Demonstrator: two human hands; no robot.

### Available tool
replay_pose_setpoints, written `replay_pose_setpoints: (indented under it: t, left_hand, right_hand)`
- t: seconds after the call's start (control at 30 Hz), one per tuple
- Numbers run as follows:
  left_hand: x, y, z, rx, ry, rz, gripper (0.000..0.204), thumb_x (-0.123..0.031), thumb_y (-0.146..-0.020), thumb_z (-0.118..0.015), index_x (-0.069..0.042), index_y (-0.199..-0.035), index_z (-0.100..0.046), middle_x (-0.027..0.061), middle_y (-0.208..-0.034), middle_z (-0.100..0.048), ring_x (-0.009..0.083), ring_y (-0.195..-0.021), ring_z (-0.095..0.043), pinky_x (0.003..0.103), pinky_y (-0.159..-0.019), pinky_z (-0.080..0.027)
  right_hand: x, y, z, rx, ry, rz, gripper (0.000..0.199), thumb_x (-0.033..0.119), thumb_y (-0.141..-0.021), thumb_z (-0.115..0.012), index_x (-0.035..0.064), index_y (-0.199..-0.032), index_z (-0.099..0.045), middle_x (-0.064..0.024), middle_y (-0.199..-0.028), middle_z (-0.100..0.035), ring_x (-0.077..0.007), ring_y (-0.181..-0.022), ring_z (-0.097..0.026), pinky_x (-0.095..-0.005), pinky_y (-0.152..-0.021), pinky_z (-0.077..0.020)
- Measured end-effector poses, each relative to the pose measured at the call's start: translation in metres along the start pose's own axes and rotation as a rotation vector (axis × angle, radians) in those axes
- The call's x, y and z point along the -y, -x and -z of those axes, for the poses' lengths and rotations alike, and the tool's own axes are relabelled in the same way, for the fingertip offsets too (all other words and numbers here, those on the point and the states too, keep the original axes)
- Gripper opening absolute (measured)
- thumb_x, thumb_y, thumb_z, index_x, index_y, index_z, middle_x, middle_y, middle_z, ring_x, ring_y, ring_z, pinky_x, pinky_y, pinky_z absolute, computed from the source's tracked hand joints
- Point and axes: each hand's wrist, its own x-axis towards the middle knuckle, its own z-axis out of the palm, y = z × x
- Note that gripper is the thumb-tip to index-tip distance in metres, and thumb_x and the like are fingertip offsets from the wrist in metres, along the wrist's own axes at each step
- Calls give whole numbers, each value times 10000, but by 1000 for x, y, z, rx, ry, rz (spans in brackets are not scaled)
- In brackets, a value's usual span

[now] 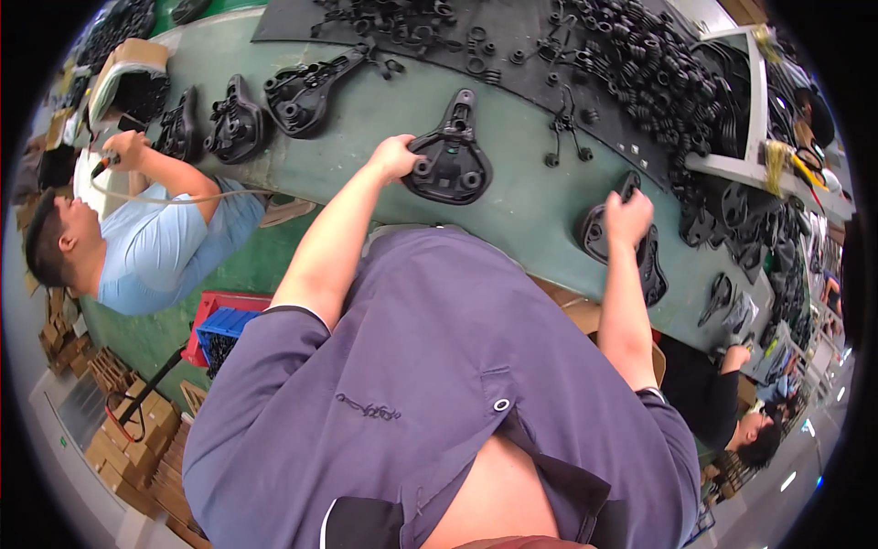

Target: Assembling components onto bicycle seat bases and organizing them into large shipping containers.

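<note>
A black bicycle saddle (455,189) lies underside up on the green table, its narrow nose pointing away from me. My left hand (396,157) is closed on its left rim, thumb and fingers at the edge. Off to the right, my right hand (629,218) is closed around the narrow part of another black saddle (594,234); my fist hides much of it. Just beside that one, nearer the table's front edge, rests a further saddle (652,273). Between my hands, the green table (535,215) shows.
Several saddles (305,94) lie to the left. A dark mat (622,137) at the back carries heaps of black rings and small parts (654,69). A grey metal frame (755,101) stands at right. A co-worker with a corded tool (105,163) is at left, another person (709,384) at right.
</note>
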Motion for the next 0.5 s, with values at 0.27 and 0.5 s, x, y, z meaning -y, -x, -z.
replay_pose_setpoints:
  t: [0.27, 0.5]
  left_hand:
    - [109, 2, 165, -245, 318, 183, 535, -212, -913, -828, -81, -1400, -650, 106, -1126, -755, 286, -929, -745, 535, -723, -640]
    - [119, -32, 228, -288, 313, 204, 647, -231, -926, -835, -51, -1485, -564, 110, -1191, -733, 273, -963, -733, 554, -734, -609]
  right_hand:
    - [-122, 69, -24, 440, 24, -354, 873, 530, -935, -686, -42, -1543, -433, -325, -1516, -504, -475, -1414, -485, -532, -1165, -430]
    - [-44, 106, -34, 557, -559, -749, 660, 362, -961, -776, -20, -1436, -523, -121, -1114, -682, -194, -844, -675, -342, -605, -564]
